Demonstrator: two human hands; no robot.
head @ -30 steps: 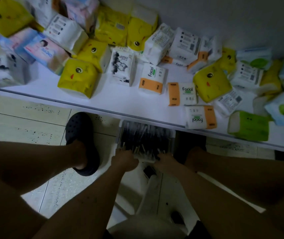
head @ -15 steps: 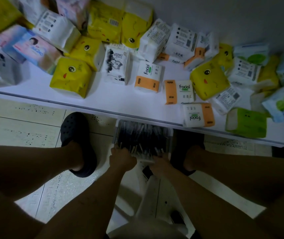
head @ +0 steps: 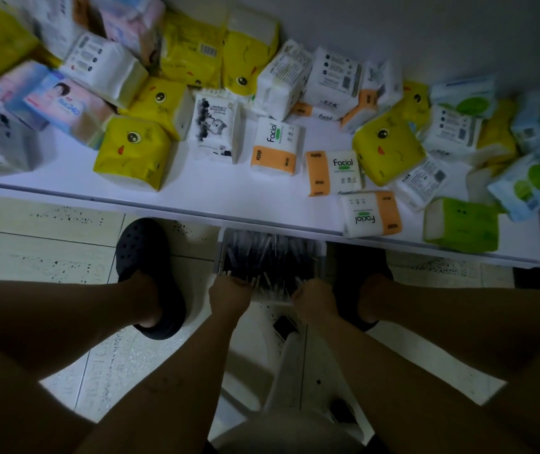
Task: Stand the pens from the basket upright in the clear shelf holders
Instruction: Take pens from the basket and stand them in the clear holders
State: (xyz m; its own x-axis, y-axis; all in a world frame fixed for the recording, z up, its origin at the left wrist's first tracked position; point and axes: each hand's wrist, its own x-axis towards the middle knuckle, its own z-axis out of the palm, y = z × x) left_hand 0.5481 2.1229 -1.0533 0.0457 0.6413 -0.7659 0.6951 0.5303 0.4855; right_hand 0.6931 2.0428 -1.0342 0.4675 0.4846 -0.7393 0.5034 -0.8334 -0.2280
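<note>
Just beyond left grip (head: pixel 229 291), pens (head: pixel 268 260)

"Facial" is printed on orange-white tissue packs (head: pixel 333 172).

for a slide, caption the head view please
A person's left hand and right hand at the near rim of a clear container of pens, under a white shelf strewn with tissue packs.

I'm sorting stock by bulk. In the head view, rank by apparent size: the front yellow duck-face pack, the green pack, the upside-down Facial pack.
1. front yellow duck-face pack
2. green pack
3. upside-down Facial pack
The last two look close; wide-angle distortion makes that order unsure.
</note>
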